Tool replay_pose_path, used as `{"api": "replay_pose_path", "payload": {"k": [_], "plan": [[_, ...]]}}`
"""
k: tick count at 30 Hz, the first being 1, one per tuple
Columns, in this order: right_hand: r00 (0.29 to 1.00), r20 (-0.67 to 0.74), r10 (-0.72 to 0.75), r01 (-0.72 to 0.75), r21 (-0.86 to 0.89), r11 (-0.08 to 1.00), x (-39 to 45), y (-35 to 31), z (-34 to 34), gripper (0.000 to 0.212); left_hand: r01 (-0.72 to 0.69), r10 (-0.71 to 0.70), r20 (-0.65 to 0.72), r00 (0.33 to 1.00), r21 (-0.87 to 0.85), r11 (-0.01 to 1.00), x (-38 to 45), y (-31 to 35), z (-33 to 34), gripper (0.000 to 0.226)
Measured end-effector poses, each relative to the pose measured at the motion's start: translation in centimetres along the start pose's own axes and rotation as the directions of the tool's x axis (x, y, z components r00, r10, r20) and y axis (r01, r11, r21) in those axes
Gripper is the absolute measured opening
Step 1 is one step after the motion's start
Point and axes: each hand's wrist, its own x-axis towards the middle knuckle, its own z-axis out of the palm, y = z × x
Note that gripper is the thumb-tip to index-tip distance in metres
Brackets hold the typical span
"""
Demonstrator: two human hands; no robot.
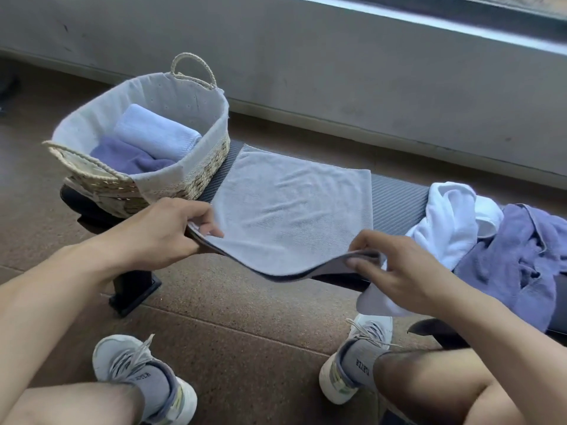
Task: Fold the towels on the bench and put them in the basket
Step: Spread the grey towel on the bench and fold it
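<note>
A pale grey towel (288, 207) lies spread flat across the dark bench (395, 204), its far edge on the seat and its near edge lifted clear. The left hand (165, 234) pinches the near left corner between thumb and curled fingers. The right hand (395, 271) pinches the near right corner the same way, with the cloth doubled over its fingertips. Holding both near corners keeps the edge taut and level, which judging by the layout prepares a fold away from the person onto the far half.

The woven basket (92, 167) stands on the left end of the bench, just beside the spread towel, so a folded piece travels a short way. It already holds a light blue folded towel (156, 133) and a purple one (129, 157). A white towel (454, 222) and a purple towel (521, 259) lie crumpled on the right end, not yet folded.
</note>
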Motion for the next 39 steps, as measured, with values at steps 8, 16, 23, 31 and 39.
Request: {"api": "replay_pose_path", "payload": {"k": [8, 16, 23, 31, 39], "plan": [[0.961, 0.123, 0.248, -0.276, 0.482, 0.831, 1.3, 0.9, -2.9, 0.040, 0.148, -0.083, 0.170, 0.982, -0.423, 0.894, 0.1, -0.4, -1.1, 0.049], [0.933, 0.155, 0.325, -0.359, 0.465, 0.809, 1.3, 0.6, -2.8, 0.031, 0.175, -0.122, 0.134, 0.983, -0.523, 0.834, 0.3, -0.8, -0.4, 0.040], [0.919, -0.007, 0.395, -0.338, 0.504, 0.795, 2.3, 0.5, -2.8, 0.056, 0.159, -0.179, -0.002, 0.984, -0.450, 0.879, 1.4, -1.1, 0.8, 0.058], [0.899, -0.095, 0.428, -0.362, 0.387, 0.848, 2.7, 1.5, -2.7, 0.035, 0.173, -0.285, -0.038, 0.958, -0.715, 0.678, 2.3, 0.0, 1.7, 0.032], [0.897, -0.095, 0.433, -0.355, 0.430, 0.830, 2.5, 1.1, -2.8, 0.030, 0.170, -0.314, -0.065, 0.947, -0.727, 0.665, 2.4, 0.2, 1.8, 0.003]]}}
